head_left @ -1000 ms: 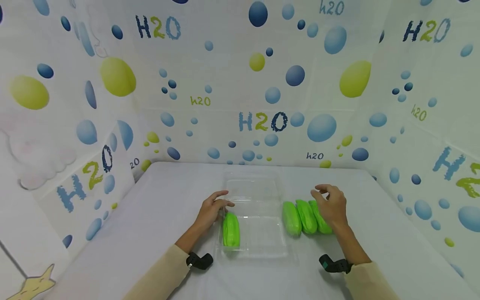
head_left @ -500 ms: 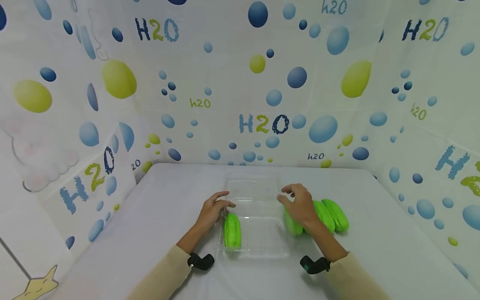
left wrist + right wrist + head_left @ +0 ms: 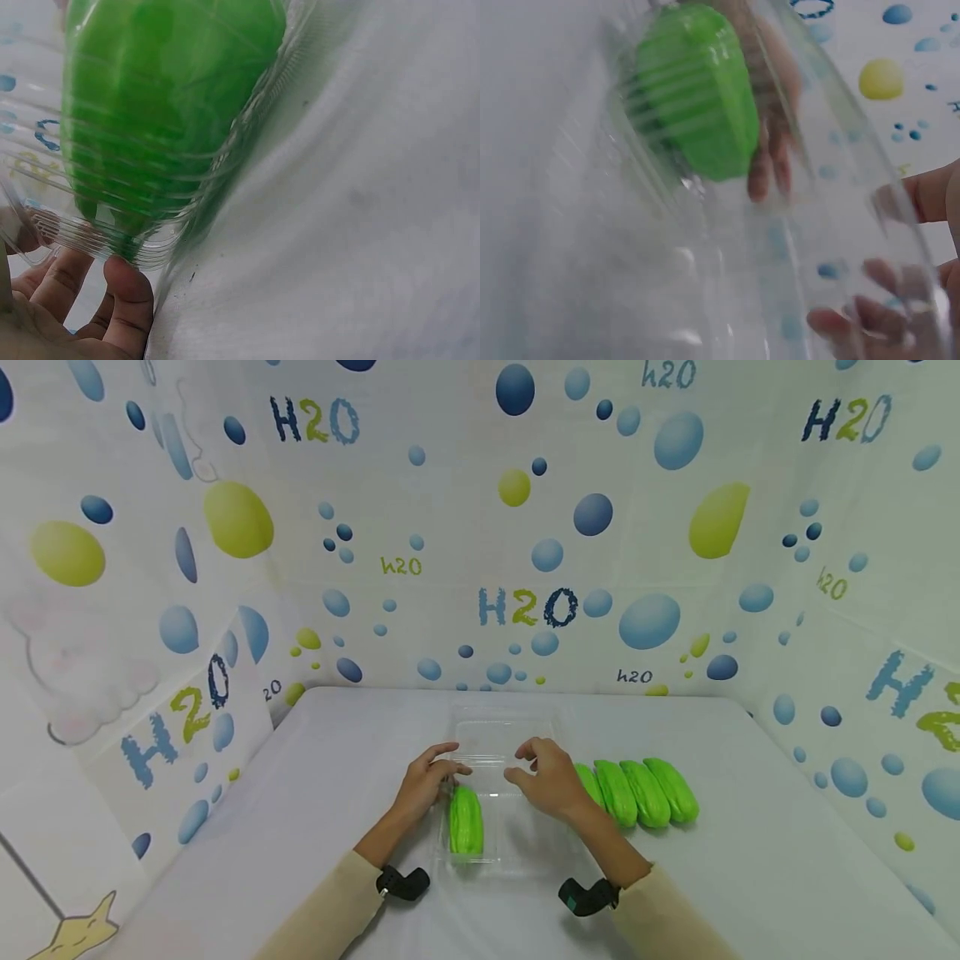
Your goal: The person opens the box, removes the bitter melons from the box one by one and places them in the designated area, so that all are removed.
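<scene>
A hinged clear plastic container lies with its lid folded back. At its left end lies a bright green, long, ridged vegetable-like piece. My left hand holds the container's back left corner. In the left wrist view its thumb touches the ribbed wall, with other fingers behind the plastic. Above the container's right part hovers my right hand, its thumb and fingers apart and nothing between them. The right wrist view shows its fingers through clear plastic.
Several similar green pieces lie in a row to the container's right, the nearest partly hidden by my right hand. A white cloth covers the table. Behind stands a wall sheet printed with bubbles and lettering.
My right hand has moved left, from above the right end of the green row to above the container. My left hand, the container and the green pieces stay put.
</scene>
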Demonstrator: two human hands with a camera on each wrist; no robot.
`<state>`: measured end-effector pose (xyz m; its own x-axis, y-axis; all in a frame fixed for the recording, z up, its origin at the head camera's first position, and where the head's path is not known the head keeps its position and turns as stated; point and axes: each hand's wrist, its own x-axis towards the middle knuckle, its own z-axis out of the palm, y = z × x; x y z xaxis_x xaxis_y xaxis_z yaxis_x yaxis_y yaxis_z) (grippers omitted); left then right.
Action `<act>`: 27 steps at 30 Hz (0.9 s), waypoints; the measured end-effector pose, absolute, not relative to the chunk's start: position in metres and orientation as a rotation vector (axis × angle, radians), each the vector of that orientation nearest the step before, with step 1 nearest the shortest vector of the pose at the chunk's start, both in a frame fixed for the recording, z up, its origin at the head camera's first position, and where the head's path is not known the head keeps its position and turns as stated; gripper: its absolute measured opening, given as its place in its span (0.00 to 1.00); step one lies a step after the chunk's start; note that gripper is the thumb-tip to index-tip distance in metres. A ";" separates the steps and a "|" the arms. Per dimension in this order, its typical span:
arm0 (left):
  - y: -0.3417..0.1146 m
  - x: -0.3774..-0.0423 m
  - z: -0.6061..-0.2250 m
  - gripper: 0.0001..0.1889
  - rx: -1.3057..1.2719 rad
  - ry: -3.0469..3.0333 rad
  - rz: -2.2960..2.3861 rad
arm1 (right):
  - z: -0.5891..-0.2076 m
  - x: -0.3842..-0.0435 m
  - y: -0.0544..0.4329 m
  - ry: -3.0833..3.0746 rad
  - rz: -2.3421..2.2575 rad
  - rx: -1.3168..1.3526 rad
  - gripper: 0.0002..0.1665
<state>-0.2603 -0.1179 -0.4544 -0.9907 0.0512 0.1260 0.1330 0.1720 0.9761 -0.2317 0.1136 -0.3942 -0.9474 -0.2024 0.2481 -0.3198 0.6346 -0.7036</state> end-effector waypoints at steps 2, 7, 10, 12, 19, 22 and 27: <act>-0.118 -0.259 -0.455 0.22 -0.189 -2.354 -1.972 | -0.398 -0.229 0.107 -2.731 1.191 0.472 0.19; -0.116 -0.257 -0.456 0.22 -0.199 -2.355 -1.966 | -0.404 -0.222 0.094 -2.794 1.189 0.569 0.24; -0.116 -0.256 -0.456 0.22 -0.200 -2.353 -1.957 | -0.406 -0.218 0.086 -2.834 1.203 0.633 0.28; -0.115 -0.254 -0.455 0.22 -0.205 -2.350 -1.952 | -0.408 -0.216 0.081 -2.860 1.204 0.661 0.31; -0.116 -0.253 -0.454 0.22 -0.205 -2.361 -1.932 | -0.412 -0.210 0.063 -2.944 1.183 0.692 0.38; -0.116 -0.253 -0.454 0.23 -0.206 -2.358 -1.941 | -0.413 -0.208 0.059 -2.970 1.110 0.728 0.38; -0.116 -0.254 -0.454 0.23 -0.216 -2.344 -1.966 | -0.416 -0.207 0.057 -2.985 0.973 0.790 0.38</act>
<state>-0.2538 -0.1160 -0.4542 -0.9873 0.0601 0.1469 0.1551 0.1694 0.9733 -0.2071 0.0574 -0.4163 -0.8766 -0.4777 0.0580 -0.4201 0.7009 -0.5764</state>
